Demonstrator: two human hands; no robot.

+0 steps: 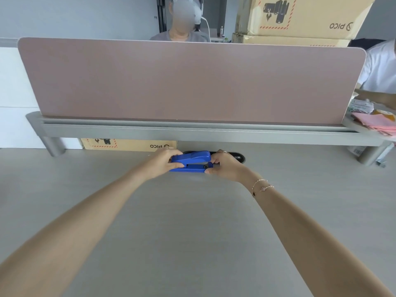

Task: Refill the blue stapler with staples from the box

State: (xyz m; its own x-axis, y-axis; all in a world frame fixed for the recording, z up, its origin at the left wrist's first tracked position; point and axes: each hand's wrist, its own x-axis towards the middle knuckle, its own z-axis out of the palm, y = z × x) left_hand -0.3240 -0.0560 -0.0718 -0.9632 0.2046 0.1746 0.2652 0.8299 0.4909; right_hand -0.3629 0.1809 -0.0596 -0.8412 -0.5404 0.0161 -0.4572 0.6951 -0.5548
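Blue stapler (190,161) sat on the desk (192,221), top arm raised; left hand (164,162) and right hand (225,166) gripped its ends.

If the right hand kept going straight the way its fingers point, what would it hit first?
The right hand points leftward at the blue stapler, which it already touches at the near end. Beyond that, probably the left hand gripping the other end.

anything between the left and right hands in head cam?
Yes, in the head view: the blue stapler lies on the desk between the left hand and right hand; both hold its ends.
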